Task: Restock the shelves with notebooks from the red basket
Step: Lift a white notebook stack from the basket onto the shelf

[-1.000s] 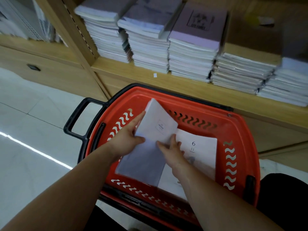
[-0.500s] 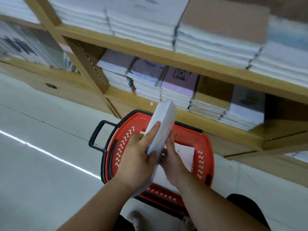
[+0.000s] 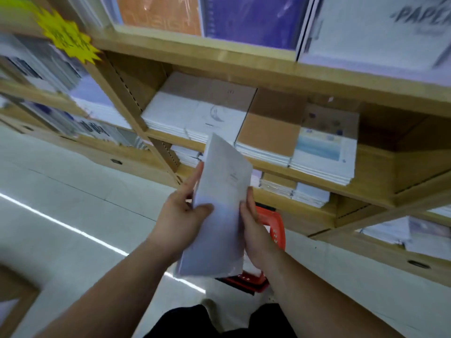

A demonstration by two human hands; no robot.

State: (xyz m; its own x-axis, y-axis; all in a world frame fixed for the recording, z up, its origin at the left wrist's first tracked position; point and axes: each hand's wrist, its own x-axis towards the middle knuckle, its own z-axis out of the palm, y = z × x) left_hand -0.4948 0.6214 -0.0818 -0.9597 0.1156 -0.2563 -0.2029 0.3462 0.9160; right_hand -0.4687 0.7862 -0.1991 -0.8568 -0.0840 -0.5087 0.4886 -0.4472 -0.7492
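Note:
A thin stack of white notebooks stands tilted in front of me, held from both sides. My left hand grips its left edge with the thumb across the front. My right hand grips its right edge. The red basket sits on the floor below, mostly hidden behind the notebooks and my right hand. The top of the notebooks reaches the front of the middle wooden shelf, where low stacks of white and brown notebooks lie.
Above is a shelf with upright orange, purple and white covers. A lower shelf holds more stacks. A yellow star-shaped tag sticks out at the upper left. Pale tiled floor spreads to the left.
Both hands lifted the white notebooks out of the red basket and up to the level of the middle shelf. My view rose from the basket to the upper shelves.

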